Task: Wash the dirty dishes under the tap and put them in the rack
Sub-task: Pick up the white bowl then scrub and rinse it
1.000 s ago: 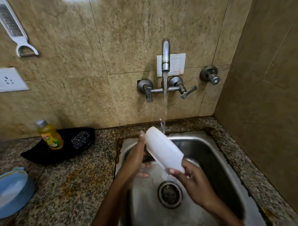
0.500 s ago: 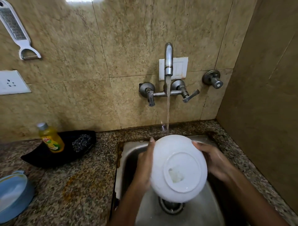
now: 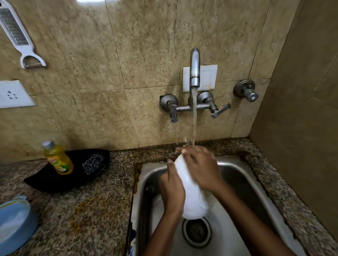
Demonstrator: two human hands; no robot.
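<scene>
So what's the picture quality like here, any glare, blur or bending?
Head view: glare patch on the wall tile at the top edge; the right hand and left hand on the white bowl are slightly motion-blurred; wide-angle bending curves the grater and counter edges.

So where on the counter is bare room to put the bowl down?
Bare granite lies between the sink and the blue dish, in front of the black tray. The back left is crowded: the tray holds the bottle and scrubber.
</scene>
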